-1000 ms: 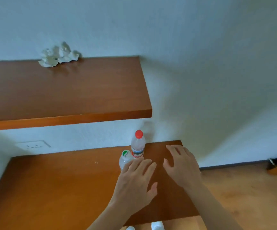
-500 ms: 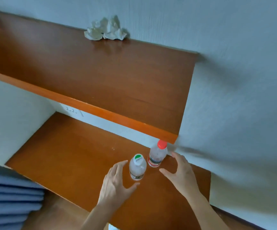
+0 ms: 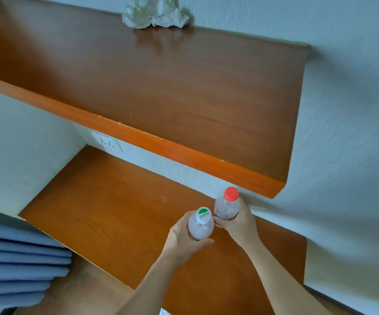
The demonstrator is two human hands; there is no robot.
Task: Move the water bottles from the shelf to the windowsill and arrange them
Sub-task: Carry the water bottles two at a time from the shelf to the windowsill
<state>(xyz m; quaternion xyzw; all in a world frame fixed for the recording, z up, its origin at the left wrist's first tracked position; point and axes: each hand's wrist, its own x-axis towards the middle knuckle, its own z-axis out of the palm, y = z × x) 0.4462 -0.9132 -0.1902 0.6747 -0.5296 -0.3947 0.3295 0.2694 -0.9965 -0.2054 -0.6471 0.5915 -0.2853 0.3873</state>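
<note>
Bottles: two small clear water bottles, upright and touching, on the lower shelf (image 3: pixel 106 214) near its right end, tucked under the corner of the upper shelf (image 3: pixel 184 92).
Left hand (image 3: pixel 181 239): wrapped around the green-and-white-capped bottle (image 3: pixel 201 226), fingers on its far side and thumb across the near side, low on the body so the cap stays free.
Right hand (image 3: pixel 240 220): closed around the red-capped bottle (image 3: pixel 226 206), which stands just behind and to the right of the other, nearer the wall.
Why one each: my guess is that taking both at once saves a second trip to the windowsill.
Lifted or not: I cannot tell whether either base has left the wood.
Clearance: the upper shelf's edge hangs close above the red cap, so drawing the bottles toward the body first looks wiser than lifting straight up.
Windowsill: not in sight.
Other things: crumpled paper (image 3: pixel 154 14) far beyond the hands on the upper shelf; a wall socket (image 3: pixel 106 143) up and left of them.
</note>
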